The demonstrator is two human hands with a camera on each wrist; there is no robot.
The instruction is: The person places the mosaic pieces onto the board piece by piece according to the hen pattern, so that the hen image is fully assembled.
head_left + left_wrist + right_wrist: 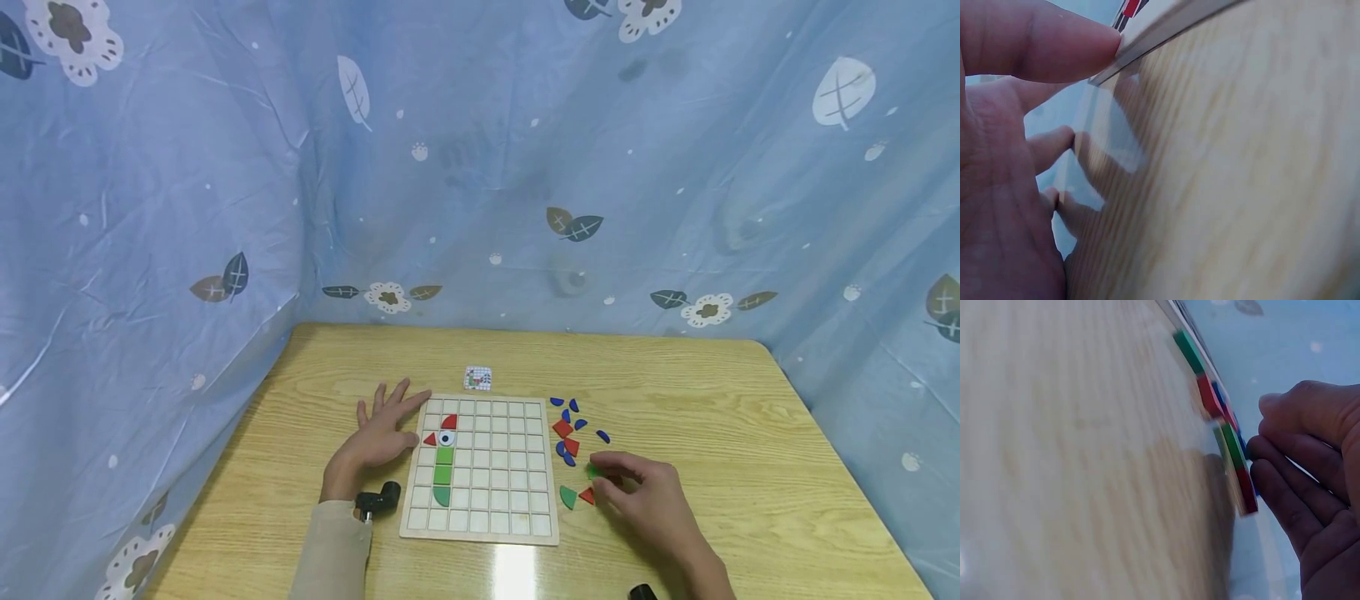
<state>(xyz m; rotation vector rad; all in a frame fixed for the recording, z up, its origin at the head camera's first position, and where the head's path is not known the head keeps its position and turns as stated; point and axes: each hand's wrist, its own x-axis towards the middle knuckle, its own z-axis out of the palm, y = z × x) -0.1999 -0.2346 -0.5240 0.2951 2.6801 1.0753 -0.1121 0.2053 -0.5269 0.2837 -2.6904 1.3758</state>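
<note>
My left hand (381, 435) lies spread at the left side of a wooden grid board (480, 467), its thumb touching the left edge and its index finger at the top-left corner. In the board's left columns sit a red quarter-circle (449, 422), a red triangle (430, 439), a white eye tile (446, 437), two green squares (444, 456) and a green quarter-circle (442, 497). My right hand (648, 496), fingers loosely bent, hovers over loose pieces right of the board. Nearest its fingertips are a green piece (1233, 445) and a red triangle (587, 496); no piece shows between them.
A small printed pattern card (477, 377) lies behind the board. More loose pieces lie right of it: several blue ones (603, 436), a red square (562, 428) and a green quarter-circle (567, 497). A blue patterned curtain (480, 167) surrounds the wooden table (750, 433).
</note>
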